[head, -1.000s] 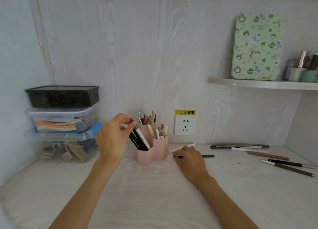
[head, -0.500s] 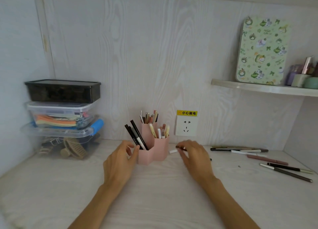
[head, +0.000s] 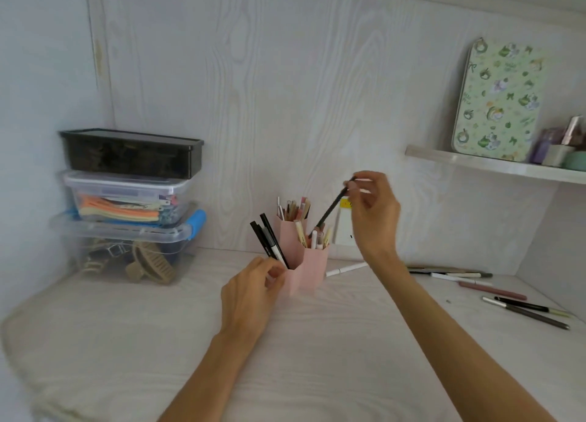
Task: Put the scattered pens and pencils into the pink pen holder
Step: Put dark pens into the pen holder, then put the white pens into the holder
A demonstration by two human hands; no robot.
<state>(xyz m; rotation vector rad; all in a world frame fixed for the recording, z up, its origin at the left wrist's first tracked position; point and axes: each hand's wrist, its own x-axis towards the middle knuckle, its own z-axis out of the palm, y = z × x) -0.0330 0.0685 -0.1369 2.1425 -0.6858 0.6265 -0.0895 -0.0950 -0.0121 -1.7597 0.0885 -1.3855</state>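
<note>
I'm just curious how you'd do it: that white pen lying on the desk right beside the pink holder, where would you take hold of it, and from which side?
Probably pinch the white pen near the middle of its barrel, coming from above. It lies flat on the desk, its left end close to the pink pen holder, so the right half is freer. The right hand, now holding a dark pen, is nearest.

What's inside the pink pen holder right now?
The pink pen holder has upright pens in its back and right compartments and black pens leaning from the left one. Its walls hide their lower ends.
</note>
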